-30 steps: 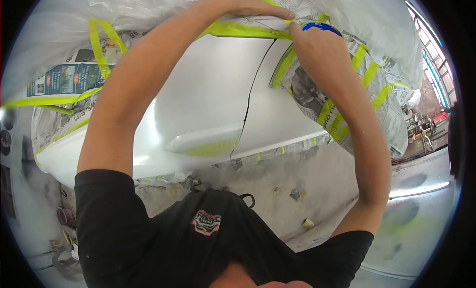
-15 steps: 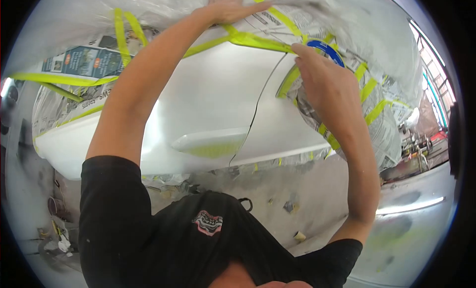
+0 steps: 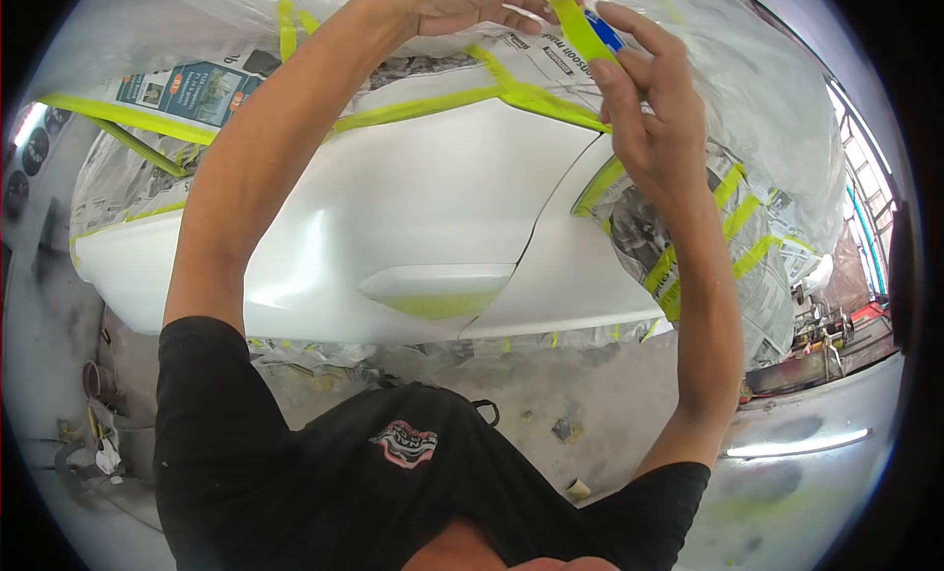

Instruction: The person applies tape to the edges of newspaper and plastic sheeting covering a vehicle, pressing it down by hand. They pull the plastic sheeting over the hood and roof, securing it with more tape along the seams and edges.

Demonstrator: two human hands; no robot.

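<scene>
A roll of yellow-green masking tape [image 3: 582,30] with a blue inner face is turned nearly edge-on at the top of the view. My right hand [image 3: 657,104] grips it from the right, thumb below and fingers behind. My left hand [image 3: 472,5] reaches in from the left, its curled fingertips at the tape's upper end; the exact pinch is partly hidden. Below both hands lies a white car body panel [image 3: 423,197], edged by a strip of the same tape [image 3: 413,111]. Printed newspaper [image 3: 531,64] covers the area above that strip.
Clear plastic sheeting [image 3: 757,69] drapes over the car at the upper right. Taped newspaper [image 3: 649,232] covers the round opening on the right. A handle recess [image 3: 438,288] shows yellow-green in the panel. Tools and metal parts [image 3: 821,335] stand at far right.
My right hand has lifted the tape roll up off the panel's taped edge and turned it. The left hand has moved right and up to meet it. The view has shifted slightly.
</scene>
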